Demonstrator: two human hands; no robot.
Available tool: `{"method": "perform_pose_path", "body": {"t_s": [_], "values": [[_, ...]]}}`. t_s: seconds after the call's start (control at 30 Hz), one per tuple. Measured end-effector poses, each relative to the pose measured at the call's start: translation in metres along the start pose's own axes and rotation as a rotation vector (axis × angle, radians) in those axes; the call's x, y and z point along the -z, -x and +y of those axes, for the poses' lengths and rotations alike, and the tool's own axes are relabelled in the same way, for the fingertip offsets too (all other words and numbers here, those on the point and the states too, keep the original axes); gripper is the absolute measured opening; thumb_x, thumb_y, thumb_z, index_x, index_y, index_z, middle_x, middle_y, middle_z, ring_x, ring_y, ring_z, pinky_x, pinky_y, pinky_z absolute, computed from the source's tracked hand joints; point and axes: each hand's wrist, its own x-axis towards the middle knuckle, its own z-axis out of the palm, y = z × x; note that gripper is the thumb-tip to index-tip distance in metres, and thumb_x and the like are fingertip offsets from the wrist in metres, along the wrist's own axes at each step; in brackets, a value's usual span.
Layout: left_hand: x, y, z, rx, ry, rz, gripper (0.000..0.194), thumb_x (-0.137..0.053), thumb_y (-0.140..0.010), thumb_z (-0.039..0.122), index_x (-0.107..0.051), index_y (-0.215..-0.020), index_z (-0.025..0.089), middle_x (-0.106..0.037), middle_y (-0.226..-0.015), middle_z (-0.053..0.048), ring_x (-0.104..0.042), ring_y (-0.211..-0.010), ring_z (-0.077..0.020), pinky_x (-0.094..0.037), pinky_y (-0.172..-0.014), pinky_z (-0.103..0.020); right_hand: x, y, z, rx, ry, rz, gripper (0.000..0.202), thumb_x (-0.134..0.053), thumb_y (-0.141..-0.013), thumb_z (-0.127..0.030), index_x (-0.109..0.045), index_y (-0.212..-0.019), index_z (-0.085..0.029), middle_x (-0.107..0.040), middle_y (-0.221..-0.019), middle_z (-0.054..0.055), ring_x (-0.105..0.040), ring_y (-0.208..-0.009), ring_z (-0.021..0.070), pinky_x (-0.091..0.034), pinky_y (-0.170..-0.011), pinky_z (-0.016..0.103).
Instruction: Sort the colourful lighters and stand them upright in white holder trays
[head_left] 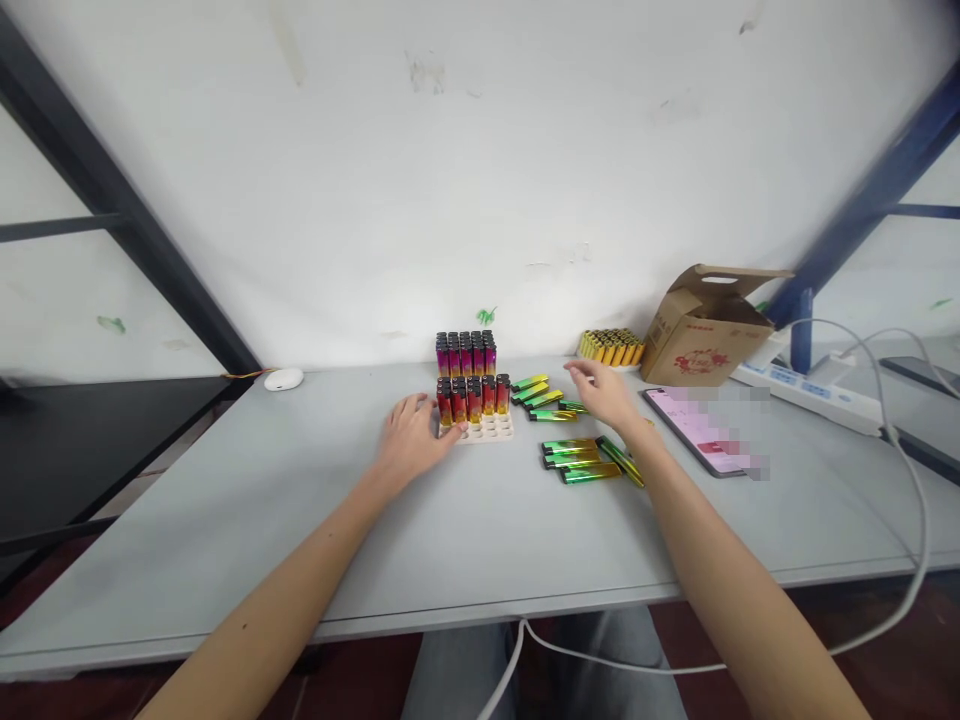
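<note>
My left hand (pixel 414 436) rests at the left side of a white holed tray (pixel 491 430), its fingers apart and touching the tray edge. Red-orange lighters (pixel 474 402) stand upright in the tray's back rows; front holes show bare. Behind it stands a block of purple lighters (pixel 466 355). My right hand (pixel 600 392) hovers over the loose green-yellow lighters to the right, thumb and fingers slightly parted, nothing visible between them. Several green lighters (pixel 589 472) lie flat in a front group, and others (pixel 538 392) lie nearer the tray.
Yellow lighters (pixel 611 347) stand by the wall beside an open cardboard box (pixel 705 340). A phone (pixel 697 430) lies at the right, near a white power strip (pixel 817 395) and cables. A white case (pixel 283 380) sits at the back left.
</note>
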Motion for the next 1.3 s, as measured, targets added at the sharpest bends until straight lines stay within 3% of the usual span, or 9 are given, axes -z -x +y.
{"method": "perform_pose_path", "body": {"t_s": [0.13, 0.27, 0.4, 0.6, 0.77, 0.9, 1.1, 1.3], "values": [[0.002, 0.001, -0.003, -0.019, 0.009, -0.045, 0.067, -0.053, -0.076, 0.068, -0.057, -0.121, 0.019, -0.049, -0.138, -0.015, -0.042, -0.130, -0.0338, -0.035, -0.105, -0.046, 0.004, 0.005, 0.001, 0.068, 0.064, -0.364, 0.031, -0.055, -0.085, -0.037, -0.067, -0.107, -0.019, -0.068, -0.115, 0.011, -0.062, -0.107, 0.0276, -0.046, -0.095, 0.044], [0.004, 0.000, -0.006, -0.047, 0.011, -0.088, 0.074, -0.053, -0.073, 0.074, -0.054, -0.126, 0.022, -0.048, -0.139, -0.014, -0.043, -0.129, -0.0340, -0.036, -0.104, -0.046, 0.010, 0.006, 0.002, 0.154, 0.146, -0.496, 0.035, -0.069, -0.075, -0.038, -0.069, -0.105, -0.020, -0.067, -0.115, 0.009, -0.061, -0.108, 0.0279, -0.045, -0.096, 0.042], [0.003, -0.001, -0.008, -0.056, 0.009, -0.110, 0.079, -0.050, -0.072, 0.077, -0.053, -0.127, 0.021, -0.048, -0.139, -0.015, -0.042, -0.131, -0.0342, -0.035, -0.105, -0.045, 0.011, 0.003, 0.001, 0.200, 0.179, -0.580, 0.020, -0.068, -0.075, -0.037, -0.072, -0.088, -0.021, -0.068, -0.104, 0.007, -0.063, -0.098, 0.0256, -0.048, -0.090, 0.038], [0.001, -0.001, -0.008, -0.048, 0.027, -0.118, 0.077, -0.050, -0.072, 0.077, -0.054, -0.125, 0.021, -0.053, -0.130, -0.014, -0.046, -0.125, -0.0342, -0.035, -0.105, -0.046, 0.005, 0.005, -0.001, 0.231, 0.160, -0.535, 0.015, -0.066, -0.078, -0.034, -0.075, -0.080, -0.022, -0.069, -0.100, 0.007, -0.063, -0.097, 0.0261, -0.047, -0.089, 0.038], [0.002, 0.000, -0.005, -0.016, 0.037, -0.125, 0.074, -0.051, -0.072, 0.076, -0.055, -0.121, 0.021, -0.056, -0.123, -0.013, -0.047, -0.122, -0.0337, -0.037, -0.102, -0.045, -0.003, 0.009, 0.003, 0.241, 0.190, -0.468, 0.018, -0.074, -0.070, -0.037, -0.076, -0.080, -0.022, -0.066, -0.112, 0.011, -0.058, -0.112, 0.0316, -0.045, -0.096, 0.044], [0.002, 0.001, -0.004, -0.022, 0.045, -0.120, 0.072, -0.050, -0.073, 0.075, -0.054, -0.122, 0.022, -0.056, -0.123, -0.013, -0.047, -0.123, -0.0336, -0.037, -0.102, -0.044, -0.003, 0.009, 0.000, 0.265, 0.134, -0.440, 0.017, -0.075, -0.069, -0.035, -0.073, -0.078, -0.021, -0.065, -0.113, 0.011, -0.055, -0.117, 0.0310, -0.043, -0.099, 0.045], [0.002, 0.002, -0.004, -0.030, 0.014, -0.125, 0.072, -0.048, -0.075, 0.074, -0.053, -0.123, 0.021, -0.055, -0.125, -0.014, -0.047, -0.123, -0.0342, -0.036, -0.101, -0.044, 0.001, 0.008, -0.018, -0.023, -0.281, -0.386, 0.033, -0.066, -0.077, -0.046, -0.064, -0.095, -0.018, -0.072, -0.092, 0.009, -0.067, -0.087, 0.0242, -0.053, -0.081, 0.039], [0.001, 0.002, -0.004, -0.049, -0.026, -0.137, 0.072, -0.045, -0.078, 0.074, -0.053, -0.122, 0.018, -0.054, -0.125, -0.016, -0.047, -0.121, -0.0350, -0.037, -0.100, -0.046, 0.003, 0.003, -0.033, -0.348, -0.798, -0.299, 0.028, -0.058, -0.078, -0.039, -0.058, -0.099, -0.020, -0.067, -0.082, 0.003, -0.062, -0.066, 0.0152, -0.052, -0.061, 0.029]]}}
